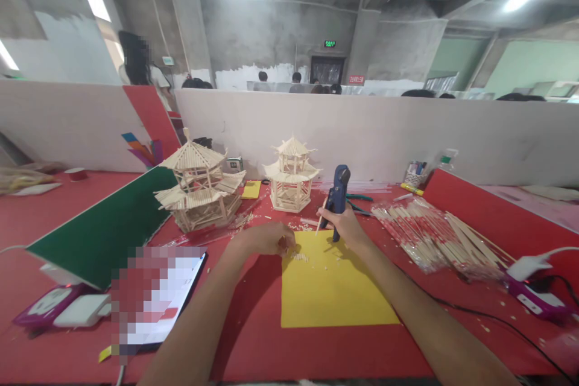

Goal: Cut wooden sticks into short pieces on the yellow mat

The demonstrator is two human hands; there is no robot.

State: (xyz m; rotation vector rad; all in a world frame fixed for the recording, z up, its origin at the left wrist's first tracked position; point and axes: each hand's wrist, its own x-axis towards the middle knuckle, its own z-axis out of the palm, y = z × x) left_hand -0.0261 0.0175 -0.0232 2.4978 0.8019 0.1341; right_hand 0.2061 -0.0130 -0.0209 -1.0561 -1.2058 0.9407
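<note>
My right hand (346, 222) is closed round a dark blue hand tool (340, 184), held upright over the far part of a yellow sheet (335, 295). The tool's exact kind is unclear. A thin wooden stick (321, 220) slants down beside the fingers of that hand. My left hand (275, 239) is at the sheet's upper left corner with its fingers curled together; whatever they pinch is too small to make out. Short bits of stick (300, 257) lie in a row near those fingertips. Behind stand two pagoda models made of sticks, a larger one (194, 193) and a smaller one (292, 175).
Bagged wooden sticks (420, 232) lie at right, with green-handled pliers (359, 198) nearby. A blurred tablet (181, 301) lies left, before a green board (113, 226). Power strips (538, 298) and a black cord (479, 313) are at right. A pen holder (414, 175) stands behind.
</note>
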